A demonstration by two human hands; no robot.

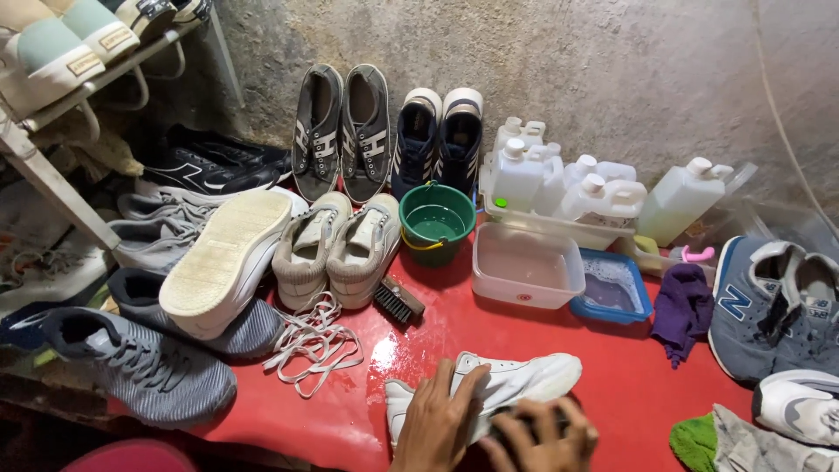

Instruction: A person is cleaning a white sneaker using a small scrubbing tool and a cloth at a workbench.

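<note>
While near edge: sneaker (516,380) (L/R hands (441,419)).

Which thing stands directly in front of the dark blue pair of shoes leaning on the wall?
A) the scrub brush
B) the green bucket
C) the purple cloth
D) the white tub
B: the green bucket stands on the red floor right below the dark blue shoes; the white tub stands further right.

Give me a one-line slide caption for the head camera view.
Both hands, left hand and right hand, grip a white sneaker on a wet red floor among shoes, tubs and jugs.
</note>
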